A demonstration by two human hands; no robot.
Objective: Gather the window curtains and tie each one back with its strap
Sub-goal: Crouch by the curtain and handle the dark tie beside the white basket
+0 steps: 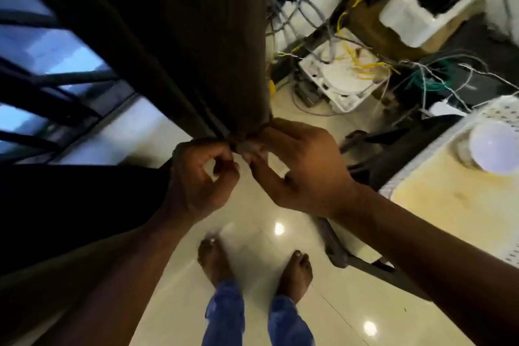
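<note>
I see a glossy cream tiled floor [252, 275] under me, with two ceiling lights mirrored in it and my bare feet and blue trouser legs near the bottom edge of the view. The dark brown curtain [196, 50] hangs down the middle, drawn into a tight bunch that narrows to a point just above my hands. My left hand [199, 180] has its fingers curled, thumb and forefinger pinching at the gathered cloth where the strap [247, 144] wraps it; my right hand [303, 168] meets it from the other side, fingertips closed on the same small pale knot of strap. The picture is blurred there, so I cannot tell how the strap ends cross. To the left, a window [50, 64] with dark bars lets in bluish daylight, and a pale sill runs below it. Beyond the curtain to the right, a tangle of grey, yellow and green cables [365, 64] spills over a white open box [342, 76] on the floor by the wall. At the right edge stands a table [449, 205] with a pale yellowish top and a white perforated rim, and a round white bulb-like object [494, 149] rests near its far corner. A dark chair base [365, 258] sits on the floor beside the table.
</note>
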